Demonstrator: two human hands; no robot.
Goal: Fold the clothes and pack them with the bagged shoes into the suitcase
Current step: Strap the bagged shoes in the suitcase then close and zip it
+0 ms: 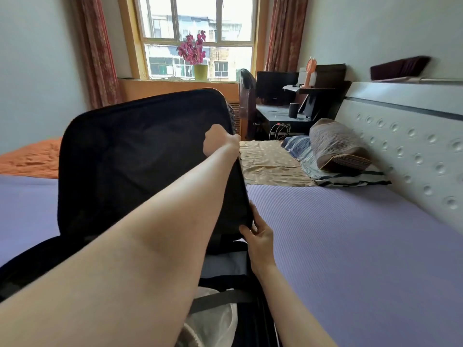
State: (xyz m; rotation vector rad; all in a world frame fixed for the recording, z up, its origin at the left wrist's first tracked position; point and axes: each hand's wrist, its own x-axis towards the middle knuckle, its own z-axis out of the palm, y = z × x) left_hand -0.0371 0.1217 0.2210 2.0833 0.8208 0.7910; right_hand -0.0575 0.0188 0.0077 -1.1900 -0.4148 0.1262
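Suitcase (140,159) fills the centre on the purple mat (350,246), its black soft-sided lid raised about halfway over the open base. That lid looks light but floppy, so it is best gripped along the stiffer rim. At one o'clock on the rim the left hand (218,141) is closed over the lid's edge; at five o'clock the right hand (258,236) pinches the lower corner. At six o'clock, under a dark strap, a translucent plastic bag (215,319), probably the bagged shoes, looks slippery and crushable.
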